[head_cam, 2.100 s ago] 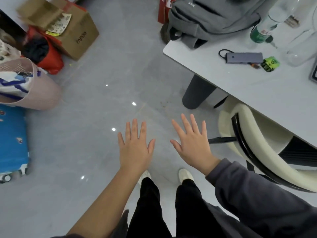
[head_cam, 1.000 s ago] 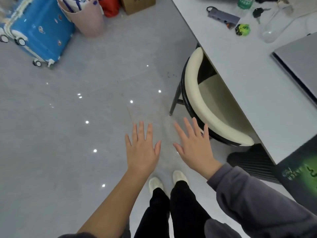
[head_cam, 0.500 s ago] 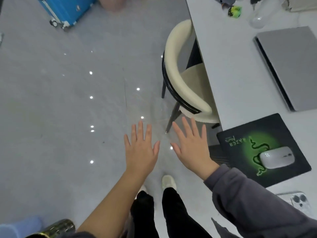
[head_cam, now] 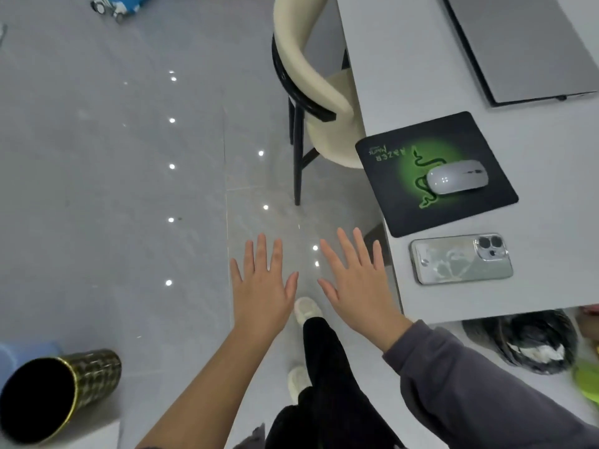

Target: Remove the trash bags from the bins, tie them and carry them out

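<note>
Locating the bins: judged as the opening step, with no bag lifted, tied or carried yet. Held out over the floor (head_cam: 113, 189): left hand (head_cam: 262, 286) and right hand (head_cam: 356, 280), side by side but apart, palms down, fingers straight, gripping nothing.

Next move, as judged: turn right and reach under the near edge of the counter (head_cam: 551, 254) to the black bag (head_cam: 518, 335), sitting open-mouthed below that edge with white scrap inside; any bin wall around it not discernible. Gather the rim with both hands, lift clear, knot. Afterwards check the gold bin (head_cam: 90, 377) at lower left, well apart from the bag; dark inside, liner not discernible.

Count, largest first:
- Floor, one; counter, one.
- Chair (head_cam: 308, 76), one, tucked partly under the counter.
- Laptop (head_cam: 518, 43), one, closed, on the counter.
- Bin, one certain (gold); blue object (head_cam: 22, 351) just beside it, kind not discernible.
- Bag, one.
- Pad (head_cam: 398, 189), one, at the counter edge.
- Hands, two.
- Phone (head_cam: 462, 259), one, face down, just beside the pad.
- Mouse (head_cam: 457, 176), one, on the pad.
</note>
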